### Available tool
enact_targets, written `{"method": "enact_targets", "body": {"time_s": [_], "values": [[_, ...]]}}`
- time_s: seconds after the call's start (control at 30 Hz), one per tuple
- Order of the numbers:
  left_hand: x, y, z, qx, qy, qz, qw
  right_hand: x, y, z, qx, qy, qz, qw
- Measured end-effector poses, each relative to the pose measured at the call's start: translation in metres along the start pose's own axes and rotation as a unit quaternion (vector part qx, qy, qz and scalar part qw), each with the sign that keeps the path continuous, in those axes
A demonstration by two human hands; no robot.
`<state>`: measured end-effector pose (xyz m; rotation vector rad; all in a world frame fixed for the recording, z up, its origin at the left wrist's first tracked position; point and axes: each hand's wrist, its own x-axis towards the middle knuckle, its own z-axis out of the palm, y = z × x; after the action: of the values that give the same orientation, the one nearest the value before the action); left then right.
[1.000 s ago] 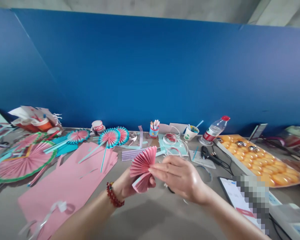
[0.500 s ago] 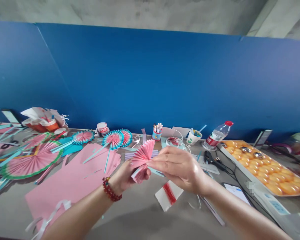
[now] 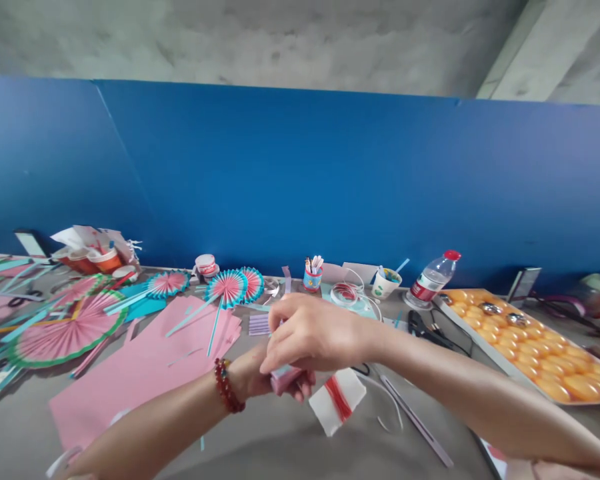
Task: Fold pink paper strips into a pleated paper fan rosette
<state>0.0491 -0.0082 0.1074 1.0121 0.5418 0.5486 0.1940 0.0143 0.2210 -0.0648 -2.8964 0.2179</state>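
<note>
A pink pleated paper [image 3: 283,380], bunched together, is held between my hands above the middle of the table; only its near end shows. My left hand [image 3: 254,371], with a red bead bracelet at the wrist, is closed around it from the left and below. My right hand [image 3: 316,333] lies over the top, its fingers bent down onto the paper, and hides most of it. Just right of the hands lies a white card wound with red thread [image 3: 338,400]. Behind them is a strip of pleated lilac paper [image 3: 260,325].
Pink sheets [image 3: 145,367] and finished paper fans [image 3: 70,330] cover the left side. Along the blue partition [image 3: 300,167] stand a pen cup [image 3: 313,275], a paper cup [image 3: 386,284] and a water bottle [image 3: 433,280]. A tray of orange domes [image 3: 520,340] lies right.
The pink pleats were fanned out and are now squeezed together. My right hand has moved left and over the paper, and the view has tilted slightly up.
</note>
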Motion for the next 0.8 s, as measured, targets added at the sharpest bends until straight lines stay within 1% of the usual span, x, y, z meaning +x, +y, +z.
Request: {"method": "enact_targets", "body": {"time_s": [0.07,0.13,0.23,0.33,0.4,0.5,0.63,0.73,0.8], "values": [[-0.002,0.001,0.004,0.02,0.01,-0.023,0.999,0.003,0.006,-0.002,0.053,-0.021,0.012,0.998],[-0.001,0.0,0.005,0.042,0.034,-0.037,0.998,0.003,0.012,-0.005,0.128,-0.043,0.039,0.99],[0.002,-0.002,0.005,0.083,0.053,-0.036,0.995,-0.001,0.022,-0.008,0.226,-0.062,0.104,0.966],[0.004,-0.003,0.004,0.086,0.055,-0.027,0.994,-0.01,0.032,-0.007,0.273,-0.063,0.156,0.947],[0.003,-0.002,0.004,0.063,0.056,-0.029,0.996,-0.018,0.039,-0.005,0.278,-0.048,0.186,0.941],[0.0,0.0,0.003,0.012,0.057,-0.016,0.998,-0.036,0.048,-0.002,0.263,0.001,0.231,0.937],[-0.004,0.001,-0.002,-0.029,0.05,-0.018,0.998,-0.06,0.056,0.005,0.271,0.045,0.271,0.923],[-0.004,0.0,-0.005,-0.054,0.067,-0.02,0.996,-0.075,0.058,0.02,0.268,0.074,0.296,0.914],[-0.004,-0.001,-0.006,-0.077,0.074,-0.012,0.994,-0.08,0.057,0.034,0.24,0.097,0.309,0.915]]}}
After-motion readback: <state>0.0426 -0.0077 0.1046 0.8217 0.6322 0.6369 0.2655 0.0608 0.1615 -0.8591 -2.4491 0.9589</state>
